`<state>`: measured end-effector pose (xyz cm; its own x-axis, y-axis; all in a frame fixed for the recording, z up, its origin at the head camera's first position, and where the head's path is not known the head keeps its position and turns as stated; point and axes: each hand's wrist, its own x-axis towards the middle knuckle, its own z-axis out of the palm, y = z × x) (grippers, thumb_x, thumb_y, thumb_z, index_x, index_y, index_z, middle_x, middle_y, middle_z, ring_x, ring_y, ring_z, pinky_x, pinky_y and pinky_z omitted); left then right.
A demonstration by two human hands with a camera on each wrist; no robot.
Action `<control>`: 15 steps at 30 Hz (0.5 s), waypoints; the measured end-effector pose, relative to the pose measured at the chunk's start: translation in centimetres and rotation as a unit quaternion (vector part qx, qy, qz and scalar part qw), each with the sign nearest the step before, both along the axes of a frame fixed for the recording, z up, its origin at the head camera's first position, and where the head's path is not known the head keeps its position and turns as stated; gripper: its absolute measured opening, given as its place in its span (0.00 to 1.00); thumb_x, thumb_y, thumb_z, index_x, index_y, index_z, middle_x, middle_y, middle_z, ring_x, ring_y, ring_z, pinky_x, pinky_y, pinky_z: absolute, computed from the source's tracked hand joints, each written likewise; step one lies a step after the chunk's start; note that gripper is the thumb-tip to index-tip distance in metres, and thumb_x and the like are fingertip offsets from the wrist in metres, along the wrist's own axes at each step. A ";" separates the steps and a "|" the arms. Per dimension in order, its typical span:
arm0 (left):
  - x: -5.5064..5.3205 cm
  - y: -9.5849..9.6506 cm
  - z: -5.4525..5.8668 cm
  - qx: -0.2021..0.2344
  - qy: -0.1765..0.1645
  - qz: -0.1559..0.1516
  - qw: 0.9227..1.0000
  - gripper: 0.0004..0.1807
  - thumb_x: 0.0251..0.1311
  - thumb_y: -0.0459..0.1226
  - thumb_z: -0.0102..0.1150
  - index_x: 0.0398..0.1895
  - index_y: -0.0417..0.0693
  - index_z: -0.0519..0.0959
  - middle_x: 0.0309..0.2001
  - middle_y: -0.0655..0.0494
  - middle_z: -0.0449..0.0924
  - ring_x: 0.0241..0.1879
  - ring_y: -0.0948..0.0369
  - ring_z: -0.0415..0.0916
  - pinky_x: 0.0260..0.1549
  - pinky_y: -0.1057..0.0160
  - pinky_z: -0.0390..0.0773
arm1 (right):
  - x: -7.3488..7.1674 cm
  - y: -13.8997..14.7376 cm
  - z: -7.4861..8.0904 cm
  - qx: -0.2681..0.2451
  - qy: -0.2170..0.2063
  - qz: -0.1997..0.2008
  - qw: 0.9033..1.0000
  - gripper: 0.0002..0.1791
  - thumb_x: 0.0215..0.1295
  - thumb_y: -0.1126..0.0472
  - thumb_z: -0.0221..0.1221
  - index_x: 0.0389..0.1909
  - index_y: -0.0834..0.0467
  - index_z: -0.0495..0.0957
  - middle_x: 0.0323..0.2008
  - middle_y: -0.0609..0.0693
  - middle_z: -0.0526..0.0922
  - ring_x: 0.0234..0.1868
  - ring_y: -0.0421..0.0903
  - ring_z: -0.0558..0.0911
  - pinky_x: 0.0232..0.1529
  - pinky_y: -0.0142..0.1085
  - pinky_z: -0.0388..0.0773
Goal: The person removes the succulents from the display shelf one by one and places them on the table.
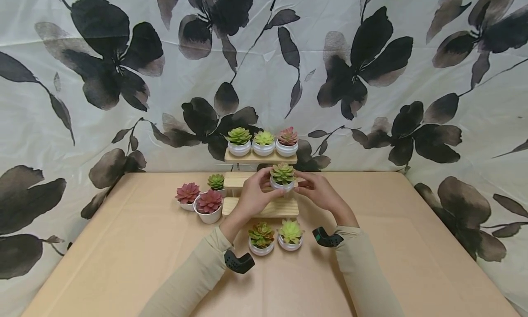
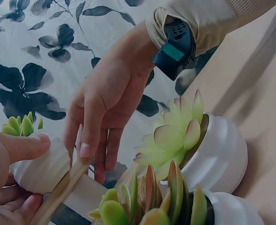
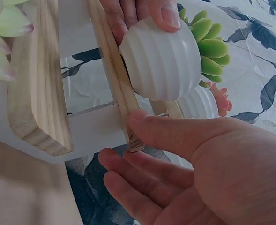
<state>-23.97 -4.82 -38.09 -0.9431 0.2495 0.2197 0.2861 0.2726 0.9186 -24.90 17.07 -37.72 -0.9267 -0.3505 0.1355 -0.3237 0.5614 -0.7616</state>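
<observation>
One potted succulent point(image 1: 283, 176) sits between both hands point(image 1: 253, 195) point(image 1: 323, 194), gripped by the left.

I am working over a tan tabletop point(image 1: 412, 243), and it is carrying a three-tier stand point(image 1: 284, 210) with wooden boards. On the top tier point(image 1: 261, 159), a green succulent point(image 1: 238, 141), a pale green succulent point(image 1: 263, 143) and a pink succulent point(image 1: 287, 142) are standing in a row. At the middle tier point(image 1: 234, 180) I am holding a potted leafy succulent point(image 1: 283, 176); I cannot tell whether its base is resting there. Left of the stand, two red succulents point(image 1: 209, 202) and a small green succulent point(image 1: 216, 182) are clustering. Nearest me, a red-tipped succulent point(image 1: 261, 234) and a yellow-green succulent point(image 1: 290, 231) are sitting side by side.
</observation>
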 end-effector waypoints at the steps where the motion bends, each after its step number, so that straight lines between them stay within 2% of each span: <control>1: 0.0 0.0 0.0 0.002 -0.001 0.000 1.000 0.35 0.53 0.39 0.71 0.65 0.50 0.69 0.62 0.48 0.74 0.61 0.54 0.75 0.58 0.59 0.79 | 0.0 0.0 0.0 0.003 0.001 -0.001 1.000 0.29 0.66 0.63 0.59 0.68 0.62 0.66 0.65 0.64 0.70 0.58 0.62 0.79 0.58 0.49 0.79; 10: 0.1 -0.1 0.3 0.017 -0.011 -0.003 1.000 0.35 0.52 0.40 0.72 0.64 0.51 0.70 0.61 0.47 0.75 0.59 0.54 0.76 0.58 0.60 0.79 | 0.0 0.1 -0.1 -0.006 0.003 -0.020 1.000 0.28 0.66 0.62 0.60 0.66 0.61 0.69 0.65 0.63 0.72 0.57 0.62 0.79 0.58 0.49 0.79; 15: 0.4 -0.7 0.6 0.017 -0.025 0.004 1.000 0.35 0.52 0.41 0.72 0.64 0.53 0.70 0.60 0.49 0.76 0.58 0.54 0.77 0.57 0.58 0.79 | -0.1 0.2 -0.2 -0.009 0.002 -0.017 1.000 0.28 0.67 0.61 0.60 0.66 0.62 0.68 0.64 0.63 0.72 0.56 0.60 0.80 0.58 0.48 0.80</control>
